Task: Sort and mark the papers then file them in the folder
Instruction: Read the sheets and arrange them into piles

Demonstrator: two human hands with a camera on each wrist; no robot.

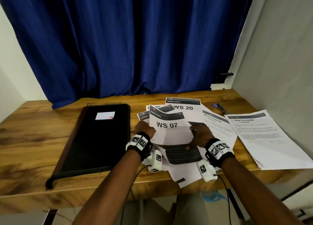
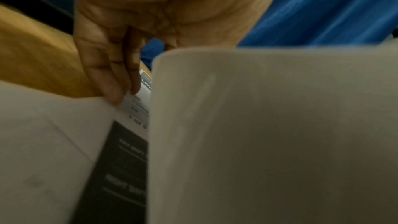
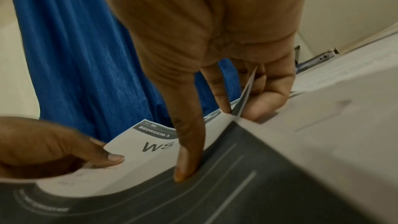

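A sheet headed BEDROOM 3 and printed WS 07 (image 1: 166, 124) is lifted off a loose pile of papers (image 1: 184, 109) in the middle of the wooden table (image 1: 33, 140). My left hand (image 1: 144, 129) pinches its left edge, thumb on top. My right hand (image 1: 199, 136) grips its right edge, thumb on the dark lower band (image 1: 183, 152) and fingers behind. In the right wrist view the sheet (image 3: 133, 159) sits between thumb and fingers. In the left wrist view my fingers (image 2: 112, 74) rest by a curled sheet (image 2: 258, 125). A black folder (image 1: 96, 140) lies shut to the left.
A second stack headed Wipe Drying Mat (image 1: 271, 140) lies at the right, overhanging the table's front edge. A sheet headed Mirror Cleaning (image 1: 218, 124) lies beside it. A blue-tipped pen (image 1: 220, 107) sits behind. A blue curtain (image 1: 135, 38) hangs along the back; a wall stands right.
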